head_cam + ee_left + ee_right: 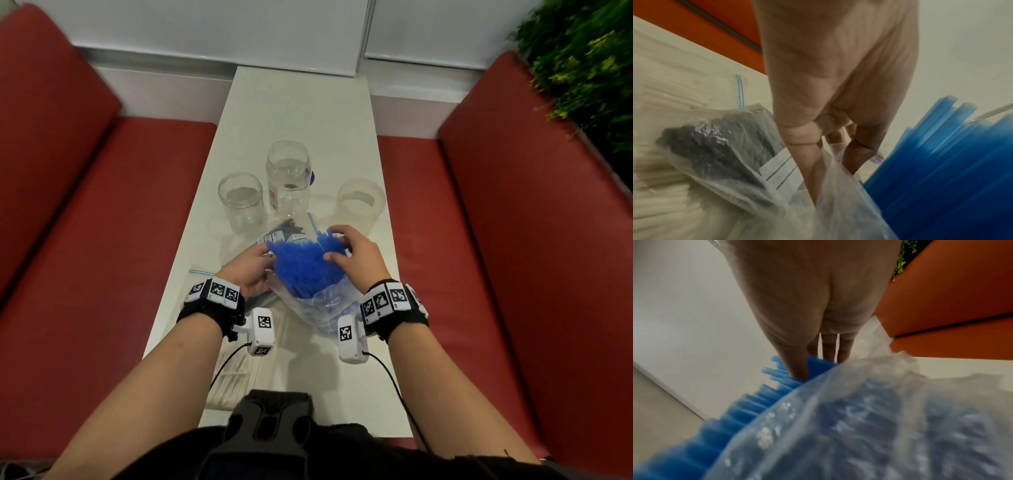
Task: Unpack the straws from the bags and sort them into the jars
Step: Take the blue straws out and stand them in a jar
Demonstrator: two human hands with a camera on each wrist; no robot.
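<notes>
A bundle of blue straws (301,263) sticks out of a clear bag (325,308) held over the white table (301,109). My left hand (262,265) pinches the bag's open edge (828,164) on the left side. My right hand (337,245) grips the upper ends of the blue straws (756,402), thumb (797,368) in front and fingers behind. Beyond them stand three empty jars: a short glass jar (240,202), a taller clear jar (289,178) and a frosted jar (360,202).
A bag of black straws (286,226) lies under my left hand, also visible as the black straw bag (715,146). A bag of white straws (246,363) lies near the table's front edge. Red benches (102,240) flank the table; a plant (582,68) is at the far right.
</notes>
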